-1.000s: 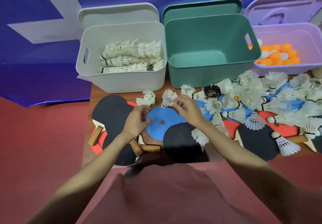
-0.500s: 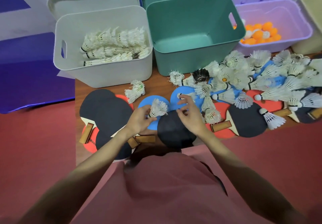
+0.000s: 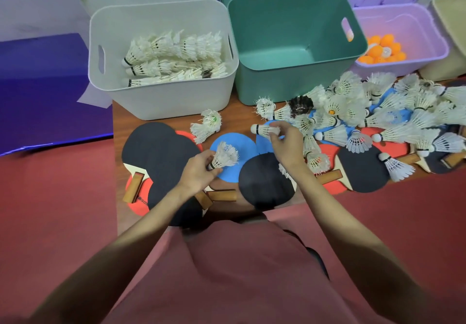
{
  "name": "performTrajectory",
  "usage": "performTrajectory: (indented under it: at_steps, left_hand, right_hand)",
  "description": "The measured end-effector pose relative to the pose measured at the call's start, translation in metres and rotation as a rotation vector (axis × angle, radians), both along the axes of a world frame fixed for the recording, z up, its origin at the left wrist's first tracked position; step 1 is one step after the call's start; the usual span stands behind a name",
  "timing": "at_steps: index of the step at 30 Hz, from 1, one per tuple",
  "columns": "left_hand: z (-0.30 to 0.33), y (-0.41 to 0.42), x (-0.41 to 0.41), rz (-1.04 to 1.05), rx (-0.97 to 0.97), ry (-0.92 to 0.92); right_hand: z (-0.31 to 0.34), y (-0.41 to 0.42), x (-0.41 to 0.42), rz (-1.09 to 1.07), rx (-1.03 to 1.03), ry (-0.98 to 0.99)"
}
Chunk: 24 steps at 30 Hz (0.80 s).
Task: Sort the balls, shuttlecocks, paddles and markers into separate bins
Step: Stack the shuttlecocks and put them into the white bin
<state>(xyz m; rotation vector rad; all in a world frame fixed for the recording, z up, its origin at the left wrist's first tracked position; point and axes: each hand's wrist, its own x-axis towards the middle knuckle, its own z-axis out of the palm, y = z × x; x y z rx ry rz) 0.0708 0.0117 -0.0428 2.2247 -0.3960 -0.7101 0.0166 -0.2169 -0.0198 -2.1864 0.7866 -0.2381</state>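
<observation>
Wooden surface (image 3: 121, 122), strewn with paddles and shuttlecocks: left hand (image 3: 195, 172), grip pinching one shuttlecock (image 3: 224, 157) over the blue paddle (image 3: 242, 147) as before; right hand (image 3: 286, 144), grip now pinching a second shuttlecock (image 3: 264, 129), newly lifted.

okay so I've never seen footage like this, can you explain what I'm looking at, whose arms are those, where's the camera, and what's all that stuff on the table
The camera sits on a person's head, looking down, so the two bare arms are the wearer's own. No robot here.

The left hand holds a white shuttlecock by its base. The right hand pinches another shuttlecock.

On the wooden table lie black, red and blue paddles and a heap of shuttlecocks.

Behind stand bins: a white bin with shuttlecocks in rows, an empty green bin, and a purple bin with orange balls.
</observation>
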Motion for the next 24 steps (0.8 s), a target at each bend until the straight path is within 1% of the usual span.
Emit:
performTrajectory:
  at_steps: [2,3,5,8,11,15,17,18,20,21,22,24]
  left_hand:
    - [-0.001,0.004,0.004,0.004,0.003,-0.003]
    - [-0.002,0.005,0.006,-0.010,0.003,-0.008]
    - [0.000,0.004,0.008,-0.046,-0.004,-0.017]
    - [0.002,0.000,0.008,-0.077,-0.047,-0.017]
    - [0.006,-0.006,0.007,-0.154,-0.103,-0.016]
    - [0.007,-0.013,0.002,-0.251,-0.166,0.012]
    - [0.004,-0.016,0.000,-0.230,-0.169,0.027]
    - [0.003,-0.017,-0.001,-0.206,-0.175,0.038]
    - [-0.001,-0.020,-0.002,-0.152,-0.190,0.063]
    - [-0.001,-0.022,-0.003,-0.131,-0.199,0.072]
    - [-0.001,-0.024,-0.004,-0.114,-0.211,0.077]
    - [-0.001,-0.028,-0.006,-0.093,-0.224,0.073]
  right_hand:
    - [0.025,0.017,-0.012,0.141,0.017,-0.156]
    - [0.033,0.026,-0.019,0.205,0.023,-0.186]
    - [0.039,0.038,-0.029,0.259,0.001,-0.160]
    - [0.029,0.049,-0.035,0.335,-0.056,-0.063]
    - [0.020,0.062,-0.038,0.435,0.010,-0.024]
    - [0.021,0.070,-0.048,0.454,0.101,-0.034]
    - [0.025,0.067,-0.054,0.425,0.171,-0.063]
    - [0.026,0.062,-0.058,0.377,0.182,-0.084]
    - [0.025,0.047,-0.065,0.227,0.109,-0.140]
    - [0.020,0.035,-0.069,0.154,0.016,-0.148]
    - [0.015,0.020,-0.072,0.101,-0.106,-0.107]
    - [0.002,-0.012,-0.076,0.086,-0.358,0.128]
